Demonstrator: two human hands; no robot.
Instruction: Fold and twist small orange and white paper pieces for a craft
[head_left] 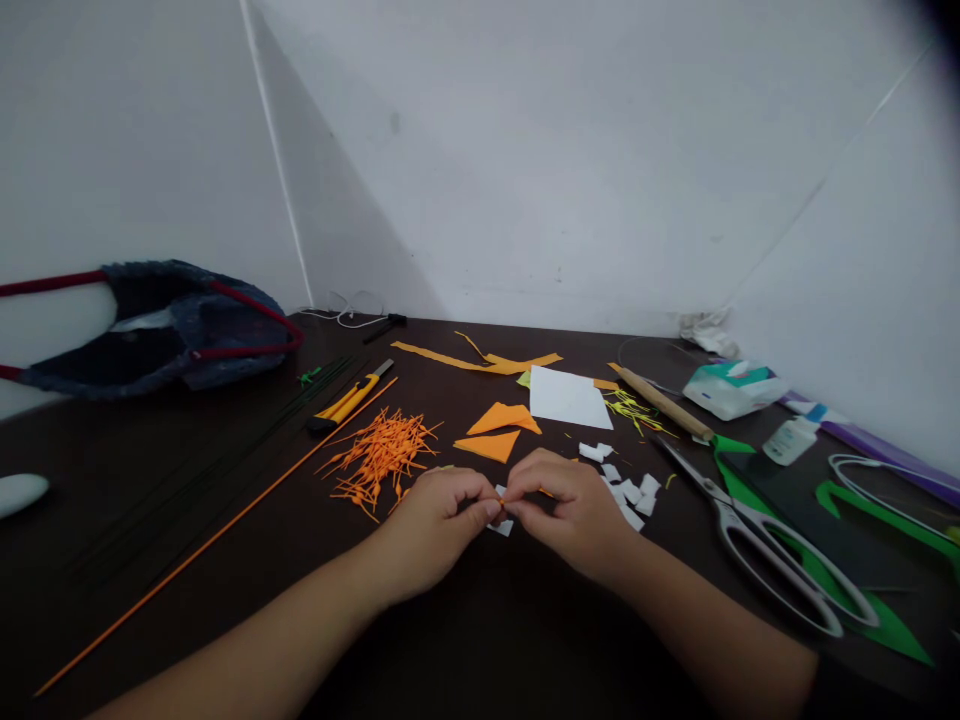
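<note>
Your left hand (pixel 450 515) and right hand (pixel 566 510) pinch a tiny orange paper piece (pixel 502 502) between them, near white paper scraps (pixel 506 528); twisting too hard could tear something so thin.

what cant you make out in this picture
All in the head view:
Small orange piece: its full shape is hidden by the left hand and right hand.
White object: cut off by the left edge.
Small bottle: any print is too small and blurred to read.
</note>
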